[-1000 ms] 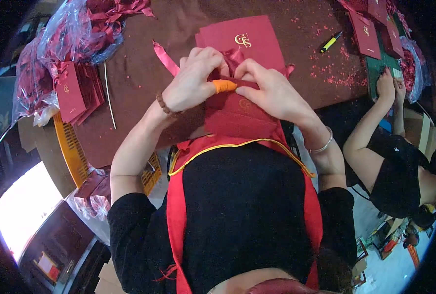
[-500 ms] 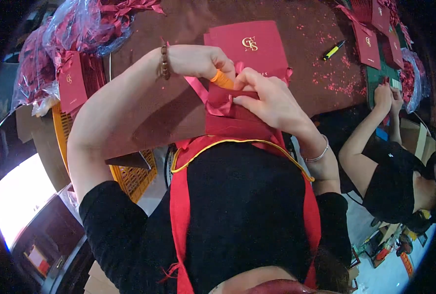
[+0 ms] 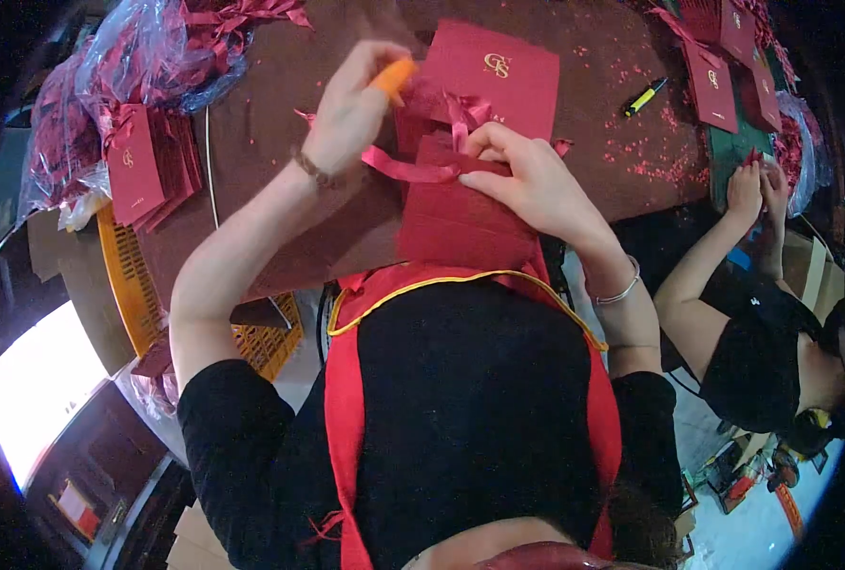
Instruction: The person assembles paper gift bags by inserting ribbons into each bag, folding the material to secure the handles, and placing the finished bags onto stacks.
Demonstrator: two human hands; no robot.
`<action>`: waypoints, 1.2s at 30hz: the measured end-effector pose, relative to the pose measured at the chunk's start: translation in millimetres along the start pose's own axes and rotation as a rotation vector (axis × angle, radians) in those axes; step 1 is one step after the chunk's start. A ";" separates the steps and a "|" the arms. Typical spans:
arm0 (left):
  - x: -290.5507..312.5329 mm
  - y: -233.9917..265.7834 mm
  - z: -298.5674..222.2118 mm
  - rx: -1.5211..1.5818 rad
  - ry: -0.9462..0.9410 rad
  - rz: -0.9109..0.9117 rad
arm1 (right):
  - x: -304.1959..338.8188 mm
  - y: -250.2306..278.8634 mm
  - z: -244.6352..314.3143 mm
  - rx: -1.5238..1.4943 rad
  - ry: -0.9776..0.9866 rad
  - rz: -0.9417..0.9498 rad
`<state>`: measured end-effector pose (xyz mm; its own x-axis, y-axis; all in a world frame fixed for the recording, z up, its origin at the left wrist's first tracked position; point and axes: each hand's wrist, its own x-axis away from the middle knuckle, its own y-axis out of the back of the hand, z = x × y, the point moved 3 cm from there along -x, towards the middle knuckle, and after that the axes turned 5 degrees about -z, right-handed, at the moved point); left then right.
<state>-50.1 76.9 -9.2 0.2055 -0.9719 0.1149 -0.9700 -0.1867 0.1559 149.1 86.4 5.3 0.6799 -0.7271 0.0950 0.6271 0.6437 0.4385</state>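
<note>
My right hand (image 3: 537,185) pinches the top edge of a dark red paper bag (image 3: 470,228) in front of my apron, with thumb and fingers closed. A pink ribbon (image 3: 408,169) runs from the pinch toward the left, and another ribbon loop (image 3: 467,112) stands up behind the bag. My left hand (image 3: 354,100), raised to the left of the bags, is smeared by motion. An orange sleeve (image 3: 396,78) covers one of its fingers; what the hand holds, if anything, cannot be made out. More red bags (image 3: 527,85) with gold print lie flat beyond my hands.
A row of red bags (image 3: 142,166) and a clear plastic sack (image 3: 137,47) of ribboned bags are at left. A yellow-black marker (image 3: 646,97) lies right, among pink scraps (image 3: 646,157). A co-worker's hands (image 3: 755,185) work at far right. Yellow crates (image 3: 266,347) stand below the table edge.
My left hand has moved up and left, away from the ribbon it was working beside the right hand. My right hand stays on the bag, and the ribbon end now trails left.
</note>
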 end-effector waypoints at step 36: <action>91.7 112.2 10.1 -0.340 0.309 0.218 | 37.2 30.4 -40.0 -0.402 -0.452 -0.096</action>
<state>-141.4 -34.6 9.0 0.0821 -0.8857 0.4570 -0.9080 0.1225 0.4006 208.7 88.4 -13.6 0.4401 -0.7585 0.4806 0.8316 0.5462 0.1006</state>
